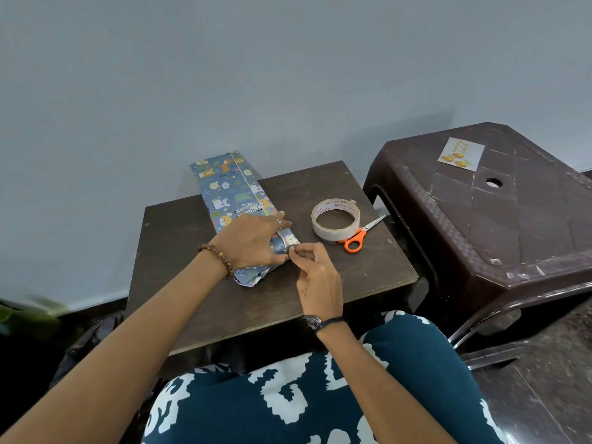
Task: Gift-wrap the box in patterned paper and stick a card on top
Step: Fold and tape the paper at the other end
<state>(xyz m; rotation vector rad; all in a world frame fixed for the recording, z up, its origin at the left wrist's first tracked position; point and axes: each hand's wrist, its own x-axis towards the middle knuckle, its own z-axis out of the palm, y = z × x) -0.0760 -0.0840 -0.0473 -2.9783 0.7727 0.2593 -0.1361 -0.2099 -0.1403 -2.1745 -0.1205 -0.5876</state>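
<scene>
A long box wrapped in blue animal-patterned paper (229, 190) lies on the small dark wooden table (358, 283), its far end jutting past the table's back edge. My left hand (253, 240) presses flat on the near end of the box and holds the folded paper down. My right hand (315, 270) pinches the folded paper flap at that end between thumb and fingers. The near end's paper looks crumpled and folded in. A card with gold print (461, 153) lies on the brown plastic stool to the right.
A roll of clear tape (335, 219) sits on the table right of the box, on top of orange-handled scissors (360, 237). The brown plastic stool (499, 225) stands close on the right. A grey wall is behind. My patterned-trousered knee is below the table.
</scene>
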